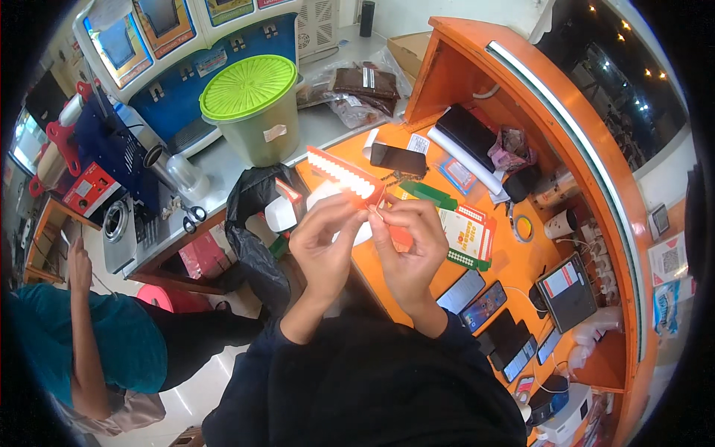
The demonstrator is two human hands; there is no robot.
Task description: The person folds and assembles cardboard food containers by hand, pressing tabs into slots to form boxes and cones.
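Note:
Above the orange table [376, 279], both my hands are pinching a red-and-white carton piece [344, 173] with a scalloped pattern along its edge. My left hand [322, 242] grips its lower left part between thumb and fingers. Beside it, my right hand [411, 242] has thumb and forefinger closed on the carton's right corner. My fingers hide the carton's lower side. Just right of my right hand, a green, red and white printed carton [471, 235] lies on the table. A black plastic bag [261, 257] hangs left of my left hand, beside a white-and-red carton [281, 212].
A green-lidded bucket [249, 104] stands on the metal counter, near scissors [194, 217]. Several phones, including one at the back [398, 159], lie on the table with a tape roll [523, 229] and a black tablet-like device [566, 290]. At left stands another person [89, 335] in a teal top.

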